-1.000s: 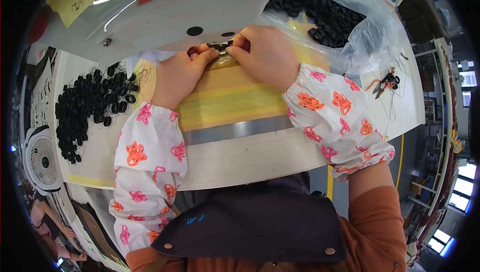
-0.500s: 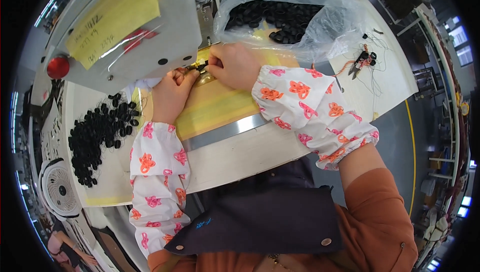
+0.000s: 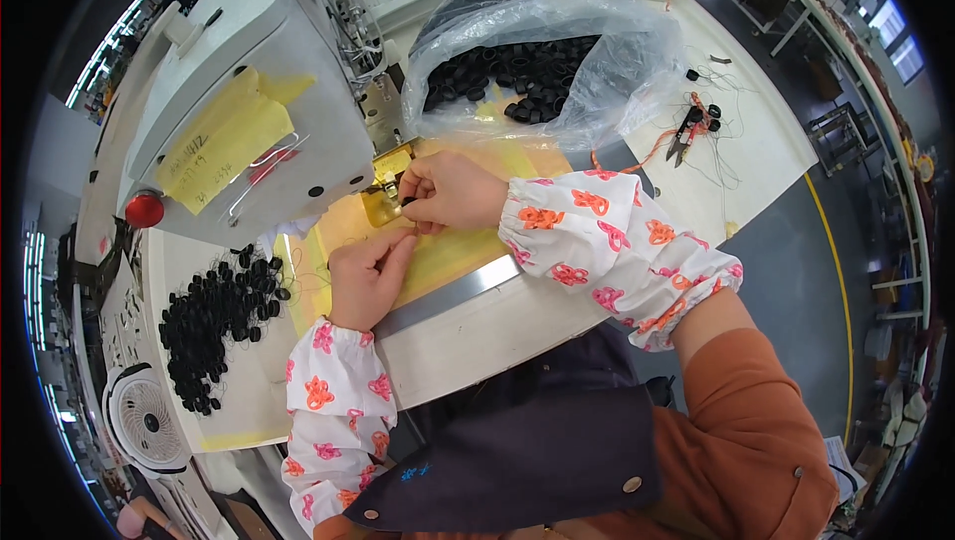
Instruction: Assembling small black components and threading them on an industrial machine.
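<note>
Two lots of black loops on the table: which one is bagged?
The far lot, behind the right hand, sits inside a clear plastic bag. The other pile lies loose on the tabletop, left of the left hand.

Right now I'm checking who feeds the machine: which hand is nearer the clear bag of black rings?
The right hand. It sits just below the clear bag of black rings, by the sewing machine. The left hand rests lower on the yellow plate, farther from the bag.
</note>
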`<state>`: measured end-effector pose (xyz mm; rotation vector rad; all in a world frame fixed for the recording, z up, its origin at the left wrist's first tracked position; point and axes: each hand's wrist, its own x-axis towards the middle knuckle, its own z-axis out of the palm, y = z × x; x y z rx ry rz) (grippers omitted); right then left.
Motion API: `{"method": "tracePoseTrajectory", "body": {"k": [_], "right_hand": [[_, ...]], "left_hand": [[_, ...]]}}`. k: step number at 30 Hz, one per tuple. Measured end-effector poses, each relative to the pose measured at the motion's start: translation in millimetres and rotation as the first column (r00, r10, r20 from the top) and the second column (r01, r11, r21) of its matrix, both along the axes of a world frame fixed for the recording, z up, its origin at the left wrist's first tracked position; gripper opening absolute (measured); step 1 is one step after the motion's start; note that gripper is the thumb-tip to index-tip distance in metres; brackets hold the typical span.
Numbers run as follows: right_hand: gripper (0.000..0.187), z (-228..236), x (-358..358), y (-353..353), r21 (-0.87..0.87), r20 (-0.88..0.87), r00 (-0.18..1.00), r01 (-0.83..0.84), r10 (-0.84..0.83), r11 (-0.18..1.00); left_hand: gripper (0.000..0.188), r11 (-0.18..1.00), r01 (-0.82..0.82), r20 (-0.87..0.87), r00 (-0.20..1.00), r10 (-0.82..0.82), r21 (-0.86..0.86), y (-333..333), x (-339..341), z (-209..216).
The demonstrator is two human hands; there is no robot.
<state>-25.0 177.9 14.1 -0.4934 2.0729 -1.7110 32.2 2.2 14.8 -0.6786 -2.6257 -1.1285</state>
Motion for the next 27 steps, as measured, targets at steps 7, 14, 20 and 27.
{"method": "tracePoseTrajectory", "body": {"k": [7, 14, 20, 27], "right_hand": [[0.014, 8, 66, -14, 0.102, -0.425, 0.887, -0.151, 0.181, 0.983], [0.012, 23, 11, 8, 0.023, -0.091, 0.971, -0.219, 0.221, 0.975], [0.022, 16, -11, 2, 0.017, 0.104, 0.972, -0.215, 0.212, 0.976], [0.019, -2, -9, -2, 0.14, -0.299, 0.951, -0.044, 0.085, 0.989]], "left_hand": [[0.019, 0.972, -0.062, -0.026, 0.997, 0.07, 0.228, 5, -19, 3], [0.015, 0.982, -0.181, 0.125, 0.977, 0.175, 0.044, -9, -19, -2], [0.018, 0.989, -0.114, 0.23, 0.969, 0.09, 0.094, -6, -16, 8], [0.016, 0.974, -0.223, 0.208, 0.956, 0.209, 0.042, -6, -21, 4]]}}
